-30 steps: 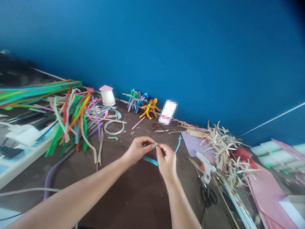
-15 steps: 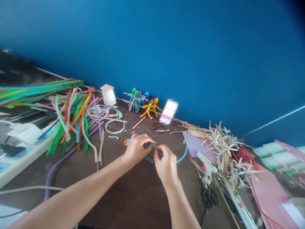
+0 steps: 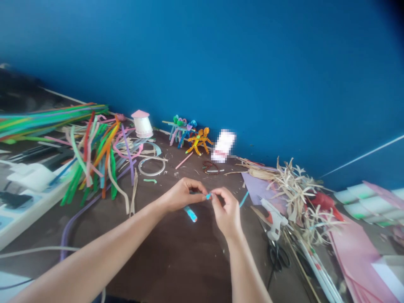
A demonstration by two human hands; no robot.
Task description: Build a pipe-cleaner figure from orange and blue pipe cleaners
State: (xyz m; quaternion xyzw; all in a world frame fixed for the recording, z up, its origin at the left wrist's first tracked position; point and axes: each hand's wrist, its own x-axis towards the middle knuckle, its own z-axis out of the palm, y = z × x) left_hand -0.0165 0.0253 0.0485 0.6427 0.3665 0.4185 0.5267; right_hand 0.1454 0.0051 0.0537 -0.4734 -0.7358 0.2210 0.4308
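Over the middle of the brown table, my left hand and my right hand meet fingertip to fingertip. Both are pinched on a blue pipe cleaner piece. Its wider end, with an orange-red tip, sticks out below my left hand, and a small bit of blue shows between the two sets of fingertips. How the parts join is hidden by my fingers. Behind my right hand, a length of blue pipe cleaner shows; I cannot tell whether it connects to the held piece.
Colourful pipe cleaners are piled at left beside a power strip. Pipe-cleaner figures and a small white pot with a pink top stand by the blue wall. At right lie a glue gun, scissors and pink paper.
My right hand has shifted slightly right, and my left fingers have straightened. The blue piece has turned, its orange-tipped end now pointing down below my left hand.
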